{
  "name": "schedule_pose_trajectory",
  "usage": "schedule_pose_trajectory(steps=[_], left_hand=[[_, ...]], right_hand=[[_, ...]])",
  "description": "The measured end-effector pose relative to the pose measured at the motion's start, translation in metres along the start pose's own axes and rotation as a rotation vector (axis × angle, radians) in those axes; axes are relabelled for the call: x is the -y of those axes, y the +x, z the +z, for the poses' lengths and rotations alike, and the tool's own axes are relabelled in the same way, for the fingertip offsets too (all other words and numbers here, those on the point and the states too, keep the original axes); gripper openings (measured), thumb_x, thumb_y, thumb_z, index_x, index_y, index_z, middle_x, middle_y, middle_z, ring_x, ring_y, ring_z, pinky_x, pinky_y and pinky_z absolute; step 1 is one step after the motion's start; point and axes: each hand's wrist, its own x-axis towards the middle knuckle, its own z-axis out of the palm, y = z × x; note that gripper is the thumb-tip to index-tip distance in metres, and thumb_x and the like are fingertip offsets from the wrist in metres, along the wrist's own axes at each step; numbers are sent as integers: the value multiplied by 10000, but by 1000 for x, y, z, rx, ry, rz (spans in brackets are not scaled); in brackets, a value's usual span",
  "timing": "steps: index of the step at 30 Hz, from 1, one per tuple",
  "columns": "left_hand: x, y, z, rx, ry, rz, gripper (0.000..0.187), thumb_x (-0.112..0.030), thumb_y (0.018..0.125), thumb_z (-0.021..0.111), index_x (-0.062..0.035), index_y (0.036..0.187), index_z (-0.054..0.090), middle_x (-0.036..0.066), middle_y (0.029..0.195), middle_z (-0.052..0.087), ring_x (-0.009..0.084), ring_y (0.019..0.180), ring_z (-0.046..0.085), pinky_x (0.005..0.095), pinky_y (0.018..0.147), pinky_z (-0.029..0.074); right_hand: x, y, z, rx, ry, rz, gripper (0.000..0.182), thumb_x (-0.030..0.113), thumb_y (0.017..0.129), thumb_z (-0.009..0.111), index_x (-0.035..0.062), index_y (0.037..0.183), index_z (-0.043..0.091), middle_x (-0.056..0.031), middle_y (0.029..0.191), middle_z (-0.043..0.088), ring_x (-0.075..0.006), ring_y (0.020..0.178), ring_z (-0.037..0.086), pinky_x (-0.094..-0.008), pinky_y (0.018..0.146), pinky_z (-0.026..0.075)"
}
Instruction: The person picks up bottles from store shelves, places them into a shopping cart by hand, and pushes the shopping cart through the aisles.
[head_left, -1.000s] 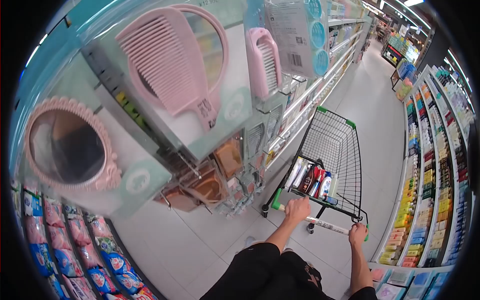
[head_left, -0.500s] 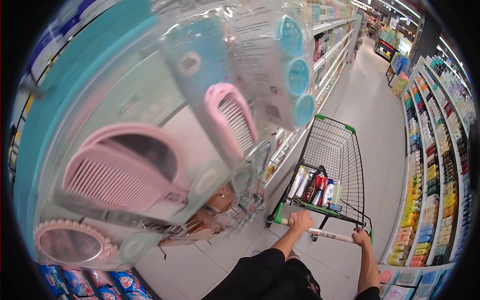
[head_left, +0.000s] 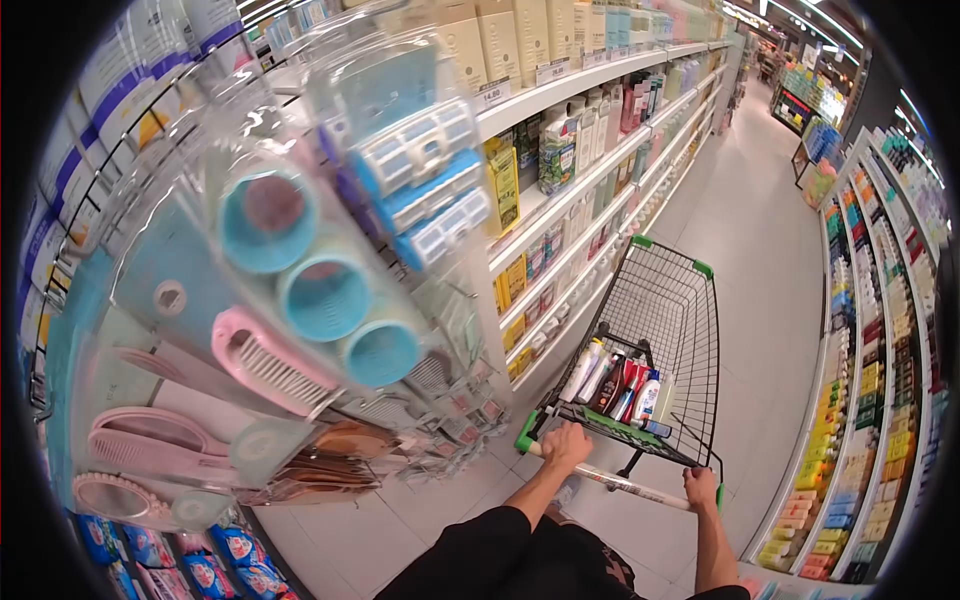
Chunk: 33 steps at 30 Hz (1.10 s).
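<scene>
My left hand is wrapped round the left end of a shopping cart's pale handle bar. At the bar's right end, my right hand is closed on it as well. The black wire shopping cart has green corner pieces and stands ahead of me in the aisle. Several bottles lie in its near end, among them a white bottle with a blue cap and a dark brown bottle. Beyond them the basket's wire floor shows.
Close on my left hang packaged pink combs, blue hair rollers and brown combs. A white shelf of boxed products runs along the aisle's left side. Shelves of bottles line the right. Tiled floor stretches ahead.
The hanging combs have slid left and back in view, and the blue rollers and more of the left shelf now show. Both hands have stayed on the cart's handle.
</scene>
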Motion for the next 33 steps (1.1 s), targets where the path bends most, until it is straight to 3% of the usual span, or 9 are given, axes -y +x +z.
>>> schedule_pose_trajectory(steps=[1, 2, 10, 12, 17, 20, 24, 26, 33], left_hand=[[-2, 6, 0, -3, -6, -7, 375, -338, 857, 603, -21, 1013, 729, 196, 1082, 688, 352, 998, 685, 458, 864, 529], [-5, 11, 1, -17, -14, -10, 370, -338, 858, 609, -20, 1002, 731, 198, 1076, 685, 354, 999, 683, 459, 858, 530], [-30, 47, 21, -137, -9, -19, 326, -310, 861, 597, -36, 992, 714, 165, 1048, 679, 344, 988, 672, 457, 856, 521], [-38, 52, 21, -139, -19, -32, 320, -308, 860, 596, -37, 984, 713, 166, 1048, 679, 348, 987, 671, 461, 856, 520], [-61, 72, 14, -130, -44, -57, 306, -300, 859, 592, -36, 964, 706, 168, 1043, 681, 356, 983, 669, 470, 852, 519], [-68, 87, 17, -269, -57, 9, 264, -252, 825, 627, -8, 877, 712, 199, 964, 686, 360, 888, 690, 464, 787, 542], [-82, 102, 11, -298, -54, 21, 256, -245, 832, 616, -9, 874, 706, 198, 944, 689, 359, 876, 691, 463, 779, 543], [-89, 114, 7, -309, -55, 28, 253, -242, 834, 612, -10, 870, 704, 197, 934, 690, 359, 872, 692, 464, 776, 543], [-106, 163, -10, -313, -47, 29, 231, -234, 837, 612, -24, 867, 706, 187, 928, 693, 355, 863, 696, 465, 767, 547]], right_hand=[[10, 1, -5, -27, -4, 22, 343, 297, 892, 593, -18, 914, 725, -263, 884, 691, -408, 889, 679, -464, 815, 517], [15, 2, -7, -131, -24, -43, 334, 271, 895, 580, -33, 852, 712, -261, 811, 675, -411, 804, 671, -476, 747, 512], [4, 45, -23, -181, -15, -88, 307, 255, 887, 578, -21, 868, 711, -243, 826, 687, -405, 807, 674, -468, 747, 516], [1, 55, -24, -302, 88, -191, 306, 224, 876, 584, -62, 792, 654, -243, 708, 626, -383, 653, 625, -449, 636, 472], [7, 81, -48, -266, 24, -187, 290, 218, 875, 582, -53, 825, 672, -238, 754, 653, -379, 699, 646, -443, 660, 487], [5, 99, -50, -281, 35, -136, 291, 250, 892, 572, -16, 877, 691, -231, 837, 683, -414, 815, 659, -484, 727, 501], [14, 114, -64, -256, 21, -119, 295, 251, 892, 571, -17, 877, 693, -236, 848, 682, -410, 827, 661, -486, 736, 501], [15, 126, -66, -334, 53, -161, 284, 215, 878, 580, -47, 845, 685, -243, 772, 664, -379, 724, 664, -447, 678, 502], [40, 160, -81, -300, 24, -109, 281, 238, 867, 593, -13, 897, 714, -239, 843, 691, -406, 812, 676, -475, 746, 519]])
